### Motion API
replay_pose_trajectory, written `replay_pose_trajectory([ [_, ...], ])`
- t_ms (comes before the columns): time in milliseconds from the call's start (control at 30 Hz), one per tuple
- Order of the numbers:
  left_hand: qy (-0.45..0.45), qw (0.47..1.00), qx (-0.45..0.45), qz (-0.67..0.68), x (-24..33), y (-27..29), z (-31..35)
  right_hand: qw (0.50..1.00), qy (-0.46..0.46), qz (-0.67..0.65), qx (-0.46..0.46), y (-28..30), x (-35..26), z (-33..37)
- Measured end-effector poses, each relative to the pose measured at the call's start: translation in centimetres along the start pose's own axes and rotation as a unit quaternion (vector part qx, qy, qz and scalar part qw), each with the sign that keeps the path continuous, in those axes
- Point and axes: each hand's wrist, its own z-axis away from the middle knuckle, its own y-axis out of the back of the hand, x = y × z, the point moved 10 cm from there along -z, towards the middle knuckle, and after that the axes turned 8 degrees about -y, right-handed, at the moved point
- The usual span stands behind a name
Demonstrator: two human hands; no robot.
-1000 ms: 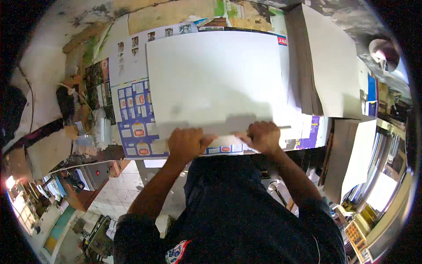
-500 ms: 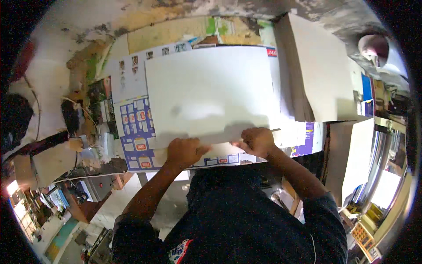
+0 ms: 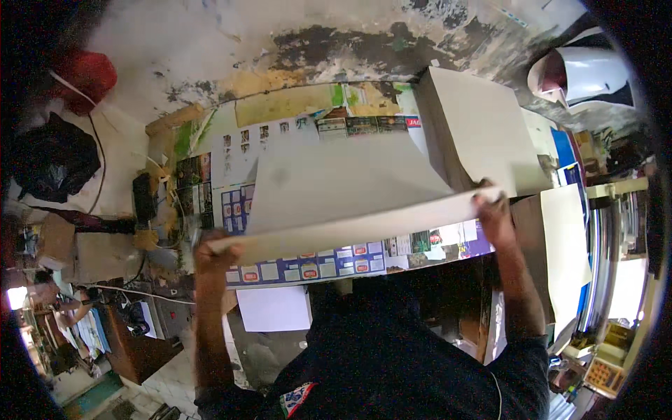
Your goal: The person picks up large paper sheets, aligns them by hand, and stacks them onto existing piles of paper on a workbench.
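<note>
A stack of large white paper sheets [image 3: 343, 175] spans the middle of the worktop, its near edge raised and tilted toward me. My left hand [image 3: 218, 252] grips the near left corner, somewhat smeared by motion. At the near right corner, slightly higher, my right hand [image 3: 494, 215] is closed round the stack with the thumb on the near side. The thick cut edge between my hands bows a little. Beneath lie purple printed sheets [image 3: 308, 269] with small label pictures, partly covered by the stack.
A taller pile of white sheets [image 3: 476, 122] stands to the right, close to my right hand. Dark printed strips [image 3: 371, 126] lie at the back. On the left are a black plastic bag [image 3: 59, 157] and a red object [image 3: 87, 80]. A stained wall rises behind.
My hands have moved apart from the middle of the near edge to its two corners. The near edge of the stack has come up and tilts. The view has shifted.
</note>
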Motion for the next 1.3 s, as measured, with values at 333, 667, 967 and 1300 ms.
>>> replay_pose_trajectory([
  [333, 0.161, 0.940, -0.206, 0.219, -0.7, -8.3, -16.9, 0.919, 0.106, 0.182, -0.333, -5.1, -4.8, -15.0],
  [667, 0.083, 0.971, -0.185, -0.124, -13.6, -18.1, -21.3, 0.896, -0.029, 0.353, -0.267, -11.0, 18.1, -26.6],
  [967, -0.203, 0.910, -0.199, -0.302, -6.1, -22.2, -13.9, 0.841, 0.121, 0.464, -0.251, -19.7, 7.2, -14.5],
  [1300, -0.174, 0.904, -0.131, -0.369, -13.6, -18.6, -18.2, 0.836, 0.136, 0.513, -0.136, -16.4, 10.5, -19.5],
])
